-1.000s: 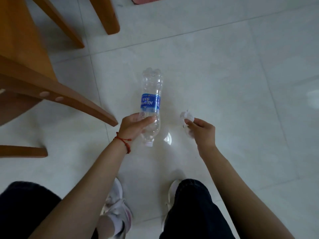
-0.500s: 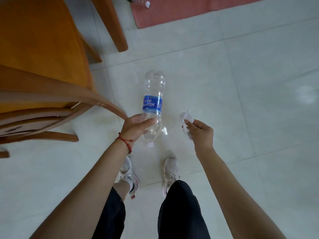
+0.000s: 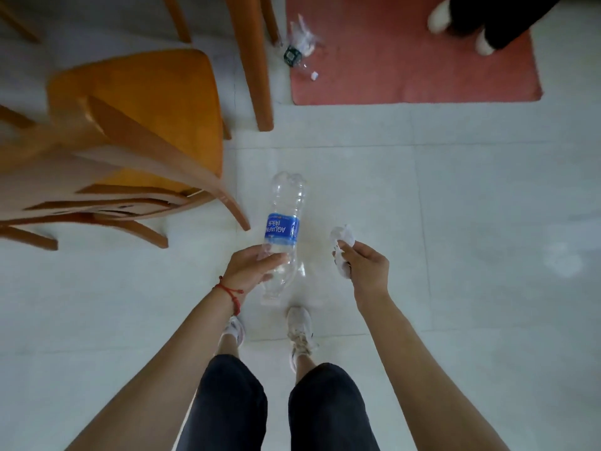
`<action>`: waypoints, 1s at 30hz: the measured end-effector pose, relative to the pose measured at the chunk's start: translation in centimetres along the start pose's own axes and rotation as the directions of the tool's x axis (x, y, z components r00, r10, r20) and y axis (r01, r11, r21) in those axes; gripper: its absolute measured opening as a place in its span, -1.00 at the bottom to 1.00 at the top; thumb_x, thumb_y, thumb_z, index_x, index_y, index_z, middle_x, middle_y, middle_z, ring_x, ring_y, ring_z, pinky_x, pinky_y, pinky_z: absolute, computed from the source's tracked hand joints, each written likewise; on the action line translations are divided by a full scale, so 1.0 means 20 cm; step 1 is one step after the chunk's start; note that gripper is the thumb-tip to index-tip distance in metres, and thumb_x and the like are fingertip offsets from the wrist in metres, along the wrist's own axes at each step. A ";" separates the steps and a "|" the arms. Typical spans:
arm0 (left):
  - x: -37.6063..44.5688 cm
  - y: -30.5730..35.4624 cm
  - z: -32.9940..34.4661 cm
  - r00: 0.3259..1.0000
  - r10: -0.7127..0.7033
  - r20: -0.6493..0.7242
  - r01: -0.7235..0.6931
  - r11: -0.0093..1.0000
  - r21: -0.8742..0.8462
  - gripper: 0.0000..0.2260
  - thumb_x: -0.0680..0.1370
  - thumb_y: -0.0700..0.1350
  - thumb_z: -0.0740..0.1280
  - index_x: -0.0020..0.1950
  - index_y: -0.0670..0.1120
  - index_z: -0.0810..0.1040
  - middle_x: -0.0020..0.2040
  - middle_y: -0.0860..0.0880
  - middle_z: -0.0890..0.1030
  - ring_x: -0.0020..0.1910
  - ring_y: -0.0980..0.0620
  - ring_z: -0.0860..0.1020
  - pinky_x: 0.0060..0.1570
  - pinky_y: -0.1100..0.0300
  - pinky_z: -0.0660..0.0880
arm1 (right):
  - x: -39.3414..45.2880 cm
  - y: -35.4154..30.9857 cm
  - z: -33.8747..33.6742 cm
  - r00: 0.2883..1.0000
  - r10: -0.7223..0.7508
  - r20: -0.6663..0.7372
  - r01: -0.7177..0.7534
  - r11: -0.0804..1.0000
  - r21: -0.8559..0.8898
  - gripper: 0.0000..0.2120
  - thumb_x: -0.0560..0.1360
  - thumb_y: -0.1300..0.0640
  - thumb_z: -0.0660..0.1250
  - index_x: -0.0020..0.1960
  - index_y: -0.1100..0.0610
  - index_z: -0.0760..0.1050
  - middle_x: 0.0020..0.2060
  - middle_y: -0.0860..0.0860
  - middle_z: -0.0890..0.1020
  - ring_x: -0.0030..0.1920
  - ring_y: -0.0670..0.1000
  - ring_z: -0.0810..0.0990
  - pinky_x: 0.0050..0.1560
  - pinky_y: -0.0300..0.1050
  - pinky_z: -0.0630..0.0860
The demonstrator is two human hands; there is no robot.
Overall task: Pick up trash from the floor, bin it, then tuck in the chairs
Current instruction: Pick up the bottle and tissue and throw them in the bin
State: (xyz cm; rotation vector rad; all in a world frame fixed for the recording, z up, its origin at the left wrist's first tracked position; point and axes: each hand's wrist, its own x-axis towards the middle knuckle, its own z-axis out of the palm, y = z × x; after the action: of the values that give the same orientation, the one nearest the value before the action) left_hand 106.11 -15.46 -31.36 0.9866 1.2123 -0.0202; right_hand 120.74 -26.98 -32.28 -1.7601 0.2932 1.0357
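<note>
Our left hand [image 3: 252, 266] clamps the clear bottle [image 3: 283, 222] (neck toward us); our right hand [image 3: 366, 265] pinches crumpled paper [image 3: 342, 237]; a wooden chair [image 3: 130, 125] stands left.

Chair [image 3: 130, 131] is cut off by the left edge and blurred. Clear trash [image 3: 300, 43] on the mat [image 3: 422, 70] is too blurred to identify.

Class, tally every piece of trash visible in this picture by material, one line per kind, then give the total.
Clear plastic bottles: 2, blue-labelled bottle in the left hand, crushed bottle on the pink mat
Crumpled white paper: 1, paper wad in the right hand
Total: 3
</note>
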 end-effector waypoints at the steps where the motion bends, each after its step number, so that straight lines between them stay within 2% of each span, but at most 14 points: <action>1: -0.05 -0.01 -0.01 1.000 0.004 -0.029 -0.004 1.000 -0.011 -0.96 0.46 -0.15 0.38 -0.15 -0.02 0.55 -0.14 -0.05 0.58 -0.06 -0.03 0.54 0.11 -0.01 0.48 | -0.04 -0.02 0.00 1.000 -0.012 0.018 0.013 0.999 -0.034 -0.91 0.39 0.22 0.43 -0.28 0.15 0.58 -0.27 0.13 0.52 -0.22 0.06 0.47 -0.21 -0.20 0.42; 4: -0.18 -0.05 -0.03 0.995 0.003 -0.104 -0.011 0.997 -0.076 -0.96 0.45 -0.16 0.38 -0.16 -0.03 0.56 -0.18 -0.04 0.58 -0.11 -0.01 0.54 0.10 -0.02 0.49 | -0.14 -0.06 0.02 0.996 -0.051 0.073 0.060 0.990 -0.130 -0.90 0.41 0.22 0.42 -0.27 0.17 0.56 -0.29 0.12 0.49 -0.25 0.03 0.44 -0.36 -0.30 0.35; 9: -0.37 -0.12 -0.10 0.980 -0.030 -0.198 -0.025 0.962 -0.271 -0.90 0.46 -0.21 0.37 -0.15 -0.01 0.53 -0.18 -0.02 0.55 -0.13 0.01 0.52 0.04 0.04 0.49 | -0.28 -0.07 0.09 0.984 -0.085 0.158 0.119 0.967 -0.226 -0.88 0.41 0.21 0.42 -0.21 0.27 0.57 -0.36 0.07 0.43 -0.32 -0.01 0.37 -0.34 -0.29 0.32; 12: -0.47 -0.17 -0.17 0.966 -0.048 -0.254 -0.046 0.935 -0.351 -0.91 0.45 -0.24 0.37 -0.17 -0.05 0.54 -0.18 0.00 0.55 -0.14 0.00 0.52 0.05 0.02 0.49 | -0.36 -0.05 0.16 0.975 -0.082 0.206 0.140 0.949 -0.282 -0.86 0.41 0.20 0.42 -0.31 0.20 0.55 -0.41 0.03 0.44 -0.36 -0.03 0.37 -0.40 -0.38 0.34; 15: -0.58 -0.24 -0.27 0.951 -0.060 -0.303 -0.068 0.916 -0.394 -0.94 0.45 -0.23 0.37 -0.17 -0.08 0.54 -0.19 -0.03 0.55 -0.11 -0.03 0.52 0.10 -0.03 0.48 | -0.45 0.00 0.24 0.960 -0.089 0.265 0.179 0.923 -0.340 -0.73 0.41 0.20 0.41 -0.40 0.15 0.39 -0.45 0.03 0.35 -0.40 -0.03 0.28 -0.46 -0.40 0.26; 17: -0.65 -0.31 -0.34 0.941 -0.064 -0.333 -0.090 0.900 -0.427 -0.95 0.45 -0.23 0.37 -0.16 -0.09 0.55 -0.17 -0.04 0.56 -0.09 -0.05 0.52 0.12 -0.05 0.48 | -0.51 0.04 0.30 0.950 -0.090 0.299 0.208 0.897 -0.390 -0.75 0.41 0.20 0.41 -0.36 0.16 0.38 -0.45 0.04 0.33 -0.41 -0.04 0.26 -0.44 -0.37 0.25; 21: -0.82 -0.48 -0.49 0.916 -0.092 -0.390 -0.130 0.853 -0.505 -0.96 0.46 -0.21 0.37 -0.12 -0.09 0.55 -0.08 -0.15 0.54 -0.05 -0.08 0.53 0.08 -0.03 0.50 | -0.66 0.17 0.44 0.916 -0.096 0.389 0.294 0.821 -0.490 -0.79 0.40 0.18 0.41 -0.32 0.18 0.42 -0.43 0.07 0.39 -0.38 -0.02 0.34 -0.39 -0.36 0.33; 24: -0.98 -0.65 -0.60 0.884 -0.120 -0.451 -0.188 0.794 -0.578 -0.95 0.48 -0.20 0.34 -0.08 -0.10 0.53 -0.03 -0.18 0.54 -0.01 -0.10 0.53 0.03 0.05 0.52 | -0.80 0.29 0.55 0.882 -0.067 0.466 0.342 0.770 -0.538 -0.71 0.41 0.18 0.41 -0.40 0.19 0.37 -0.48 0.04 0.39 -0.41 -0.03 0.34 -0.41 -0.41 0.33; 26: -1.10 -0.76 -0.66 0.853 -0.158 -0.498 -0.229 0.744 -0.627 -0.95 0.48 -0.21 0.34 -0.08 -0.10 0.52 -0.03 -0.16 0.54 0.01 -0.10 0.53 0.00 0.08 0.52 | -0.90 0.38 0.63 0.852 -0.029 0.523 0.375 0.731 -0.570 -0.71 0.41 0.17 0.41 -0.40 0.19 0.38 -0.47 0.05 0.41 -0.39 -0.01 0.35 -0.35 -0.32 0.33; 30: -1.31 -0.99 -0.76 0.781 -0.264 -0.565 -0.292 0.646 -0.705 -0.96 0.47 -0.22 0.35 -0.12 -0.10 0.52 -0.07 -0.13 0.56 -0.02 -0.09 0.54 -0.04 0.09 0.53 | -1.11 0.55 0.79 0.784 0.038 0.620 0.444 0.663 -0.602 -0.79 0.41 0.15 0.42 -0.24 0.30 0.51 -0.31 0.16 0.54 -0.27 0.03 0.44 -0.20 -0.18 0.45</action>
State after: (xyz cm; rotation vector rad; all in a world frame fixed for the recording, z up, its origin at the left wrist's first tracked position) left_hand 74.02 -30.12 -23.27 0.1957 1.6106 0.8665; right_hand 92.60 -24.21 -24.28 -1.9483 -0.8440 1.5906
